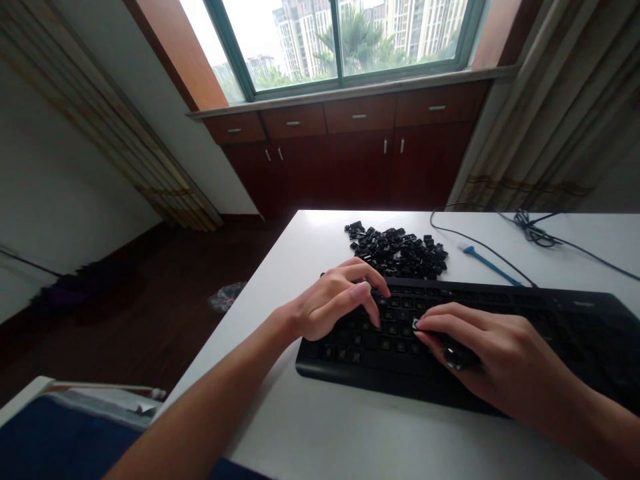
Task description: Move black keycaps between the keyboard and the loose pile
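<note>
A black keyboard (400, 367) lies on the white table, and many of its key positions on the left side show bare switches without caps. Over its left part my left hand (335, 300) rests with fingers spread, fingertips touching the keys. My right hand (485, 340) is closed above the middle of the keyboard. Thumb and forefinger pinch a small keycap (415, 325) with a light edge. A dark, glossy rounded object (457, 357) sits under the same fingers; its kind I cannot make out. Behind the keyboard is a heap of loose black keycaps (400, 252).
On the white table (320, 413), a blue brush-like tool (493, 267) lies behind the keyboard. A black cable (537, 233) runs across the back right. A clear plastic bag (226, 297) is on the floor to the left. Wooden cabinets (335, 160) stand under the window.
</note>
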Tool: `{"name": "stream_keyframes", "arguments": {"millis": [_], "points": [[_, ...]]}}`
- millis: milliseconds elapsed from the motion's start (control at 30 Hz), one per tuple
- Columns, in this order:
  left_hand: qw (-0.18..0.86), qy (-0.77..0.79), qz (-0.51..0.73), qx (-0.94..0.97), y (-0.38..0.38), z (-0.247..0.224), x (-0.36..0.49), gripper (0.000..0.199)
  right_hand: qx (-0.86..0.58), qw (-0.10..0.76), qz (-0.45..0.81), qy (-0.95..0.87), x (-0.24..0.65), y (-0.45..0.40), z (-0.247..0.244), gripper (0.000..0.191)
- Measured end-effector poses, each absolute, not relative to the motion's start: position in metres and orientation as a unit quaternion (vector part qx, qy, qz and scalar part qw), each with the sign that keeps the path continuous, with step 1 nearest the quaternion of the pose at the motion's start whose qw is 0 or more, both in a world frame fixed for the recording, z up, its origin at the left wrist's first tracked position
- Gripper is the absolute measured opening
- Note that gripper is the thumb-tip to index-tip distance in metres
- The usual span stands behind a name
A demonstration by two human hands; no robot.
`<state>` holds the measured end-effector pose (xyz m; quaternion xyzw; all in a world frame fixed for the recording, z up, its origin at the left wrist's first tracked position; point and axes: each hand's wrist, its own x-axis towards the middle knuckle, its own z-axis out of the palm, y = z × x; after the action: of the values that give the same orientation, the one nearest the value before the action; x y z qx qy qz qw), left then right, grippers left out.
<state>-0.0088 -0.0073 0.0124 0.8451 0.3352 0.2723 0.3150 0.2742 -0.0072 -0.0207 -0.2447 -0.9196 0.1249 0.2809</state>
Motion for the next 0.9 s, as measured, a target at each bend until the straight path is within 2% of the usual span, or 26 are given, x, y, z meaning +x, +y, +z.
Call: {"name": "stream_keyframes", "arguments": {"millis": [367,667,900], "points": [[0.264,0.365,0.299,0.841,-0.007,0.007,-0.004,0.055,-0.242,0.280,0.116,-0.922,0.273,-0.007,-0.023,0.020],[0.288,0.306,0.261,0.869,-0.009,0.012,-0.002,0.059,-0.246,0.276,0.125,-0.921,0.271,-0.008,-0.023,0.015],[0.289,0.288,0.261,0.875,-0.008,0.009,-0.002,0.056,-0.247,0.269,0.126,-0.922,0.273,-0.007,-0.023,0.021]]}}
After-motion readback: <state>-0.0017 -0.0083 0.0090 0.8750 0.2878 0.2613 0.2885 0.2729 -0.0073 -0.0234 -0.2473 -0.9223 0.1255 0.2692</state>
